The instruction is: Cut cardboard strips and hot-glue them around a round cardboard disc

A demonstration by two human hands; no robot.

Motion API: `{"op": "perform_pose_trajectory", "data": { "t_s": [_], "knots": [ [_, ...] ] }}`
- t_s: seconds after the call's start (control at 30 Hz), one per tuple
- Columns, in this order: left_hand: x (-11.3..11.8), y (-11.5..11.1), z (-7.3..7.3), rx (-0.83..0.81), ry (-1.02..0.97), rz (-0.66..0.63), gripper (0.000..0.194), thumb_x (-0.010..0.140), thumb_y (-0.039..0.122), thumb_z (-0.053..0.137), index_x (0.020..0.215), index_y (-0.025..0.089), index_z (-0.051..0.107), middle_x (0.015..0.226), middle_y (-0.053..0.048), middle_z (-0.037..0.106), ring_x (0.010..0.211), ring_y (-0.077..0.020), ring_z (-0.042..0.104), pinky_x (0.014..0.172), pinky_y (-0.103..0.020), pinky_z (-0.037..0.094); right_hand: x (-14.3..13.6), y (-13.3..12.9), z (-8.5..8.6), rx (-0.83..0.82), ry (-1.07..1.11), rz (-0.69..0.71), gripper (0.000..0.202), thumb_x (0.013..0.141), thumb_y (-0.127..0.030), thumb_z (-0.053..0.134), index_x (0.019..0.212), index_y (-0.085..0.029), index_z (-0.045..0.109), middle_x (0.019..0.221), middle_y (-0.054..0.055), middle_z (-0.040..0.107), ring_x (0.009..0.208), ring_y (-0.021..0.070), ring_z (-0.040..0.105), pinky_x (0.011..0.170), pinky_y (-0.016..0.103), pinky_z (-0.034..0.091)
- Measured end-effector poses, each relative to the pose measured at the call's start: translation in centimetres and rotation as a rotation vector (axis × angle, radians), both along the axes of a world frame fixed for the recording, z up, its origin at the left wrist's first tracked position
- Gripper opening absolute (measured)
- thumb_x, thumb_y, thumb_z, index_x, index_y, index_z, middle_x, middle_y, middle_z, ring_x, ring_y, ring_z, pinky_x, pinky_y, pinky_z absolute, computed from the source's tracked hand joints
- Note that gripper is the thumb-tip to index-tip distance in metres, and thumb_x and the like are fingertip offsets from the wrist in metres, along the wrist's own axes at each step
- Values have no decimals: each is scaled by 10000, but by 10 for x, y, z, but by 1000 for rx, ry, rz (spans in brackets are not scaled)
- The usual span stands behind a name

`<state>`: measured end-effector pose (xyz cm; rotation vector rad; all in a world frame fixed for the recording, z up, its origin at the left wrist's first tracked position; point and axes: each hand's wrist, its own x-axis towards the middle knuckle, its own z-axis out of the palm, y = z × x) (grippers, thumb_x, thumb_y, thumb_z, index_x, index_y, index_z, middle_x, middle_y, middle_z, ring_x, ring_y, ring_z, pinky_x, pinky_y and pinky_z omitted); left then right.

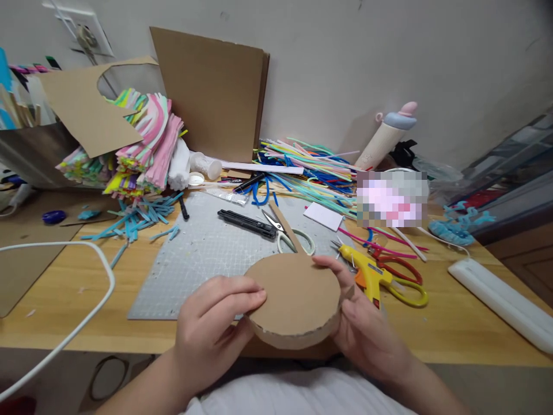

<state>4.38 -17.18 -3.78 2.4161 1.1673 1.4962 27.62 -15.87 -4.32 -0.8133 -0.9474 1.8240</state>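
Note:
A round cardboard piece (pixel 296 297) with a cardboard rim around its side is held up at the table's front edge. My left hand (pixel 216 320) grips its left side, fingertips on the flat top and thumb hidden below. On the right, my right hand (pixel 360 314) holds the rim, with one finger reaching over the back edge and a small strip end sticking out by the thumb. A narrow cardboard strip (pixel 287 227) lies just behind the disc, across scissors with pale green handles (pixel 309 243).
Behind lie a grey cutting mat (pixel 173 282), a black cutter (pixel 246 223), a yellow glue gun (pixel 367 268), red-and-yellow-handled scissors (pixel 408 291), pipe cleaners (pixel 302 161) and a white bar (pixel 501 302). A white cable (pixel 108 276) loops at left. Cardboard sheets (pixel 207 92) lean on the wall.

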Motion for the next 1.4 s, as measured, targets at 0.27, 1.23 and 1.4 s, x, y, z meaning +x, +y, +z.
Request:
{"op": "perform_pose_trajectory", "data": {
  "t_s": [0.27,1.23,1.4],
  "knots": [
    [-3,0,-4,-335,-211,-168,374,769,414,772,1099,290,646,1200,-92,546,1132,-241,550,944,-379,493,13,-4,1,430,-296,-195,340,711,-500,783,1013,-371,693,938,38,630,783,210,625,620,276,526],
    [-24,26,-5,-786,-458,314,405,911,501,501,649,220,629,668,-2,596,677,-169,539,649,-288,415,15,-9,3,133,-369,-183,296,759,-412,772,1024,-351,654,922,-17,594,667,106,514,545,169,439],
    [-11,18,12,-568,-261,118,211,903,380,546,802,240,668,877,-15,640,865,-190,590,755,-304,450,8,-8,3,79,-342,-183,353,743,-456,782,1019,-314,615,948,-3,588,783,150,560,665,240,484]
  ]
}}
